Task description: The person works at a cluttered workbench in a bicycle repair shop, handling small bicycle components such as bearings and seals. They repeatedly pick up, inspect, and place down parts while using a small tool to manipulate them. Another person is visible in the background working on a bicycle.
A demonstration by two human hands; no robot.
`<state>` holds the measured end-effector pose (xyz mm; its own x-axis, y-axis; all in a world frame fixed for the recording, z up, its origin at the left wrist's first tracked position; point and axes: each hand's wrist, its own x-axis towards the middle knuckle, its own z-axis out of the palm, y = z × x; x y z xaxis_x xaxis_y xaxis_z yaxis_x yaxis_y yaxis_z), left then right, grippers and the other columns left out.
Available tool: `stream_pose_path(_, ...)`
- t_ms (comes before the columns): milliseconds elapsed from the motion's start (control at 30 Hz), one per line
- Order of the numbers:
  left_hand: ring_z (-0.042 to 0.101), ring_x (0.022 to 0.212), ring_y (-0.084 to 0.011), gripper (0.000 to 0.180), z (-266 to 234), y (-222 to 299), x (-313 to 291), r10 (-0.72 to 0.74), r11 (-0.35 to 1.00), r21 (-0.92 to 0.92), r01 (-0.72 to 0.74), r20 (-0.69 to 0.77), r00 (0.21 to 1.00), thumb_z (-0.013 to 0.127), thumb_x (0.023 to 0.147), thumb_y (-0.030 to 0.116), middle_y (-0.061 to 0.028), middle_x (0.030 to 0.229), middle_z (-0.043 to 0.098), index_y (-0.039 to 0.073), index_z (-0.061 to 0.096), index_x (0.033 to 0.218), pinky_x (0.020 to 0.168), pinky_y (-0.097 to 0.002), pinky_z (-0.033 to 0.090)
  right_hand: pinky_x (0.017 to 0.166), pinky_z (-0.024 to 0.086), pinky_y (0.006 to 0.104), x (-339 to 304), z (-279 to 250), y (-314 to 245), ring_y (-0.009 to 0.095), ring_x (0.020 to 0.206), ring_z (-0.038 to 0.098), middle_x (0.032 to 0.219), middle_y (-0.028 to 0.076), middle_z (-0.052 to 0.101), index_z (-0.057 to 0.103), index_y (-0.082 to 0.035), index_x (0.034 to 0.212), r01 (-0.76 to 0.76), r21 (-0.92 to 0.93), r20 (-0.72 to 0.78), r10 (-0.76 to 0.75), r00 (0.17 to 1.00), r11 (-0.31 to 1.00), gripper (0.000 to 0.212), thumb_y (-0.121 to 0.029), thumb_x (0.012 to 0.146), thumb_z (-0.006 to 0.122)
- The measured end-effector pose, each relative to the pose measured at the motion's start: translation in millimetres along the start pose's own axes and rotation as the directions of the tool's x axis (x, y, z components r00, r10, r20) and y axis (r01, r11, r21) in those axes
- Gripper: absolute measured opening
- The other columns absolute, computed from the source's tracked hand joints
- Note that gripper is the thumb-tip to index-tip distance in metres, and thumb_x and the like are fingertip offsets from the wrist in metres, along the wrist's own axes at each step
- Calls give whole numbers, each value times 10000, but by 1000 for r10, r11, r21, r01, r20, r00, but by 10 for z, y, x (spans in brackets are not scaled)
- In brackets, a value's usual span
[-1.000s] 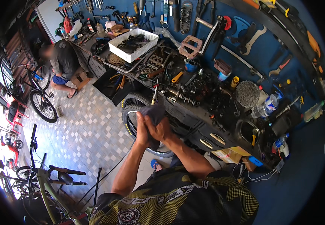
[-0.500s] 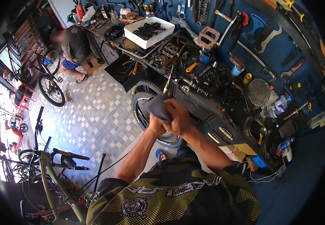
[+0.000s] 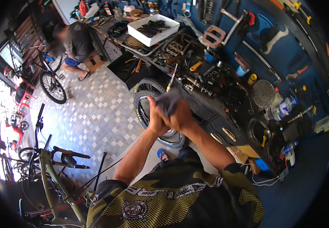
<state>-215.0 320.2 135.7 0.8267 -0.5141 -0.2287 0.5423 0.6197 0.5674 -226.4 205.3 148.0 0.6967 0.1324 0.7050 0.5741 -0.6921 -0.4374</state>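
A dark grey cloth (image 3: 168, 102) is bunched between my two hands in front of my chest, blurred at its upper edge. My right hand (image 3: 181, 116) is closed around it. My left hand (image 3: 157, 118) presses against the cloth and the right hand from the left, its thumb sticking up and its other fingers mostly hidden. Just beyond the cloth stands a slim metal rod (image 3: 173, 78) with a brass-coloured lower part; whether it touches my hands I cannot tell. Bicycle wheels (image 3: 141, 110) lean against the bench below my hands.
A cluttered workbench (image 3: 206, 99) runs along the right, with a white basket (image 3: 135, 35) of dark parts. An open drawer (image 3: 116, 72) juts out. Tools hang on the blue wall (image 3: 244, 49). A green bicycle frame (image 3: 47, 174) stands at lower left. Another person (image 3: 79, 43) sits by a bicycle (image 3: 51, 85).
My hands and the cloth have shifted slightly up and to the right. The left thumb has lifted off the cloth, and the right hand has turned with it.
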Motion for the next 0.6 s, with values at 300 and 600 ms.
stream_pose_path(300,503,1355,-267,1144,-678,-209,291,-267,732,680,38,235,935,260,850,926,-173,1450,516,1,416,1505,1060,-416,466,631,512,544,-24,224,424,477,698,691,628,277,639,653,22,661,-696,113,66,694,717,709,843,-682,1023,364)
stream_pose_path(600,506,1387,-312,1382,-622,568,-318,-347,903,359,237,280,895,355,617,1053,-191,1522,473,7,425,1518,1026,-491,506,729,554,422,97,-332,-173,310,836,714,965,131,719,635,-55,1046,302,-97,87,-295,952,948,483,-515,908,683)
